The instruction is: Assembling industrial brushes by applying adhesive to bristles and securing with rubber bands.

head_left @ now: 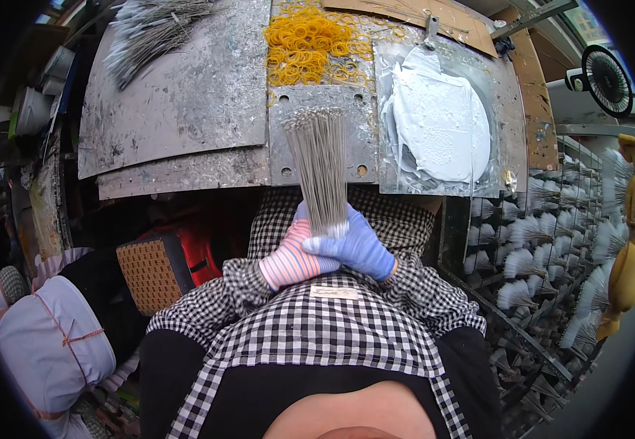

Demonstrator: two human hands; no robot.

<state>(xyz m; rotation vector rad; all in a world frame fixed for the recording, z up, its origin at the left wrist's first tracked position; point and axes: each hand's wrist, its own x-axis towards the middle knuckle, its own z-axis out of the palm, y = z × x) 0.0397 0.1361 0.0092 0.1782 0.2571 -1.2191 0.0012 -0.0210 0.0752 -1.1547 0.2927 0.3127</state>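
both gloved hands, left hand (pixel 293 257), right hand (pixel 358 249), clasp wire bundle (pixel 321 168) upright.

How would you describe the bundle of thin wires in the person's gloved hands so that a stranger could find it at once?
Start at the grey, paint-stained metal worktop. At its near edge, the left hand in a striped glove and the right hand in a blue glove clasp the wire bundle, fanned upright. Unlike the loose wire heap at the far left corner, it is held, standing and tightly gathered at the bottom.

Bench: scuffed grey metal plates (pixel 178 95), paint-stained.
Right side: dark rack (pixel 530 256) of white-tipped bundles.
Fan (pixel 605 69): upper right.
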